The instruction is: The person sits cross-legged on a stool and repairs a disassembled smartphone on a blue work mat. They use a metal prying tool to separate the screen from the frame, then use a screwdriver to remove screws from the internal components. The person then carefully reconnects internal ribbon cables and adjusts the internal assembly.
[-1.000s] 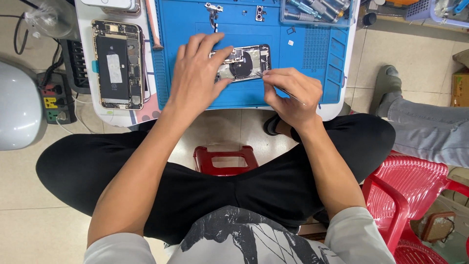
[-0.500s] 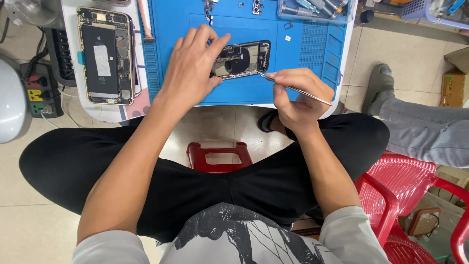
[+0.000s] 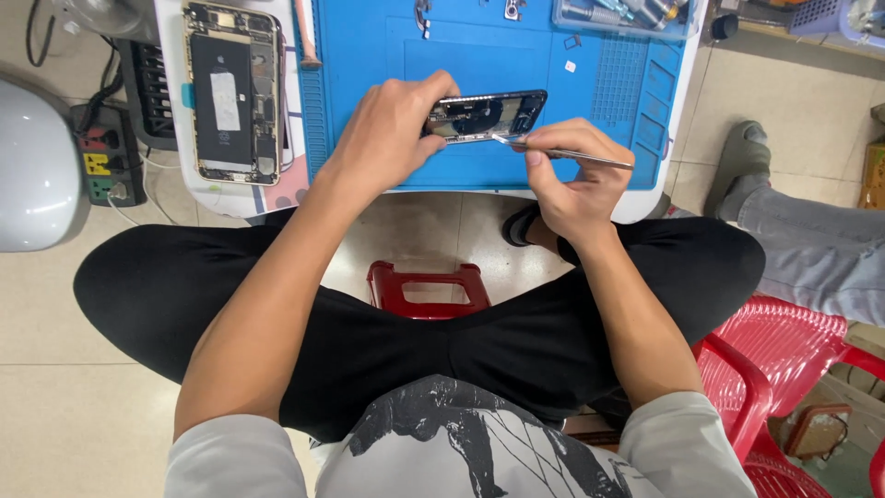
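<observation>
Holding an opened phone shell (image 3: 489, 114) tilted on its edge over the blue mat (image 3: 369, 55), the left hand (image 3: 387, 129) closes its fingers around the shell's left end, while the right hand (image 3: 576, 171) pinches a thin metal tool (image 3: 562, 153) between thumb and fingers. The tool's tip meets the shell's lower edge, near the middle. The shell sits near the front of the mat, lifted off it on the side towards the person.

State of the work, as judged from this view: the shell is already open, its dark interior and a round coil-like part exposed, so the opening step appears done. Fine work along the lower edge appears to be in hand; whether a part is being freed or seated cannot be told. A second opened phone (image 3: 232, 92), with battery and board showing, lies flat on the white table (image 3: 198, 194) left of the mat, untouched by either hand. Small loose parts (image 3: 513, 11) rest at the mat's far edge, and a clear tray (image 3: 627, 14) of tools stands at its far right corner. Reassembly seems to remain ahead.
</observation>
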